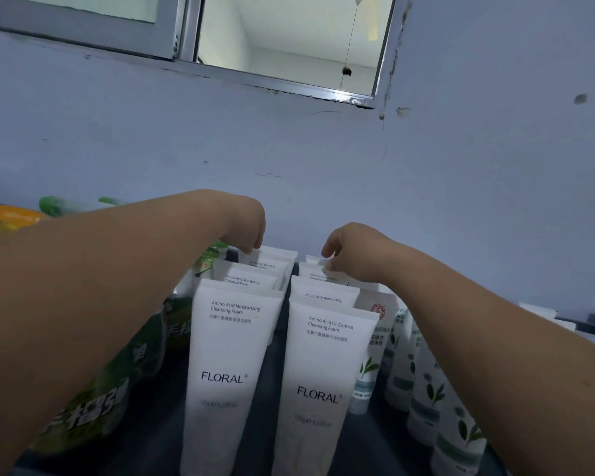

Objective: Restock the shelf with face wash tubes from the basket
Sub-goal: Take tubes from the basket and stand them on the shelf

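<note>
Face wash tubes (227,355) in two rows, one hand at the back of each

Far left: green refill pouches (93,400) leaning just beside the left row, partly hidden under the left forearm. Over them, left hand (246,228), fingers curled down and gripping the crimped top of the left rear tube (275,258). In front of it, more white FLORAL tubes, upright, caps down on the dark shelf (158,441). Narrow dark gap between the two rows. Across that gap, right hand (352,250), apart from the other, thumb and fingers pinching the top edge of the right rear tube (312,260). Further right, leaf-print tubes (423,383) crowded against the right row, partly covered by the right forearm. Behind everything, pale blue wall (461,183); above it, window frame (186,32).
</note>
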A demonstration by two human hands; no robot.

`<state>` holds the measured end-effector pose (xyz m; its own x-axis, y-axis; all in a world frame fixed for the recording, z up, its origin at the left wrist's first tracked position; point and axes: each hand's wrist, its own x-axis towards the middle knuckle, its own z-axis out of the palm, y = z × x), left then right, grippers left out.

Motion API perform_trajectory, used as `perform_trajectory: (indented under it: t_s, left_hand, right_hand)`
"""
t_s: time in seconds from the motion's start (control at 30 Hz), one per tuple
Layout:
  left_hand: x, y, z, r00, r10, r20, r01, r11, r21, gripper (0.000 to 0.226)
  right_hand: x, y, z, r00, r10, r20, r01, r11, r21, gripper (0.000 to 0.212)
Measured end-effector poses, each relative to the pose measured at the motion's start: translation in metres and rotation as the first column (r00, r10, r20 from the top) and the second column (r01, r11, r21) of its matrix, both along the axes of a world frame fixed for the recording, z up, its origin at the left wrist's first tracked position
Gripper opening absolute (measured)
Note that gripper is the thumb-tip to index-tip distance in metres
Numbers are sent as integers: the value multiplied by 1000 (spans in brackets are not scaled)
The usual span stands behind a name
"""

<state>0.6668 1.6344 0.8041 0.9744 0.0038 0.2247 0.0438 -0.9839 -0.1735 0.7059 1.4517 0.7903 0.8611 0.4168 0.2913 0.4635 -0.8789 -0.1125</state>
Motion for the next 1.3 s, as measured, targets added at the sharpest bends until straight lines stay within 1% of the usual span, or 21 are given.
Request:
perform_trajectory:
  t_s: [0.13,0.2,0.4,0.67,0.8,1.03,1.23,1.3]
  left_hand:
    - [11,3,-1,998,-2,-55,3,1000,23,29]
    - [11,1,-1,999,10,-38,-9,999,37,29]
    - [16,9,0,999,16,-35,-17,1000,-7,27]
    - [26,15,-1,999,-3,-48,-1,996,-84,20]
    - [30,17,0,999,8,-46,-10,999,-53,18]
    - [33,20,1,996,26,-84,-27,1000,-12,15]
    - [23,13,4,988,79,-131,-68,994,83,27]
    - [22,13,7,984,86,-153,-77,995,63,28]
  right_hand:
    - [3,2,-2,1000,24,-12,-24,1000,3,20]
    - [3,5,-2,999,33,-10,-33,999,-8,19]
    - [5,11,-3,998,56,-14,-57,998,-7,19]
    - [8,9,-5,997,67,-26,-65,996,62,17]
    - [11,6,-7,997,65,-36,-62,993,99,17]
    - [12,2,-7,995,82,-58,-72,986,151,17]
    - [15,2,-7,993,79,-90,-61,980,188,16]
    - [16,1,-5,993,84,-89,-62,973,223,16]
